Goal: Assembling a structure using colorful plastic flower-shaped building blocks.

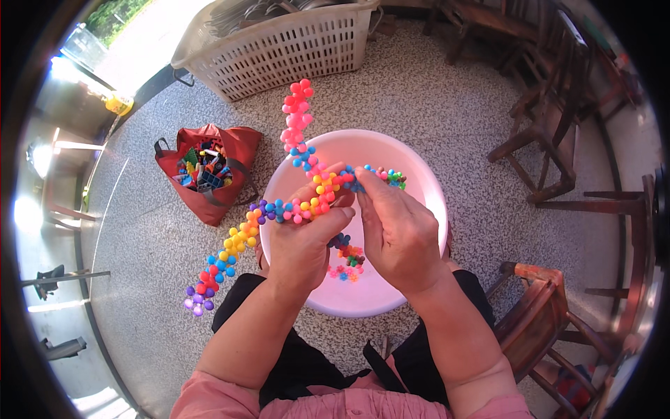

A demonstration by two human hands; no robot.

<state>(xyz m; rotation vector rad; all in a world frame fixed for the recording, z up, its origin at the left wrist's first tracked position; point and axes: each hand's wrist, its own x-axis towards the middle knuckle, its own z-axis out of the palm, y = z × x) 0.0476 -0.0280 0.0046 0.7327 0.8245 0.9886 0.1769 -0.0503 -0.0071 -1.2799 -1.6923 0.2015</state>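
A branching chain of coloured plastic ball-shaped connector pieces (pixel 241 237) is held up over a pink basin (pixel 436 209). One arm of it, in reds and pinks, points away from me; another, yellow, blue and purple, hangs to the left past the basin's rim. My left hand (pixel 301 241) is closed round the chain near its middle. With thumb and fingers pinched, my right hand (pixel 405 234) grips a blue part of the chain. Further multicoloured strands show beyond and below my hands, partly hidden. A few pink and blue connector pieces (pixel 343 273) lie in the basin.
Left of the basin stands a red bag (pixel 209 174) of mixed toy bricks. A white slotted plastic crate (pixel 279 56) holding metal items is at the far side. Wooden stools (pixel 537 307) and chairs line the right. The floor (pixel 146 230) is speckled grey.
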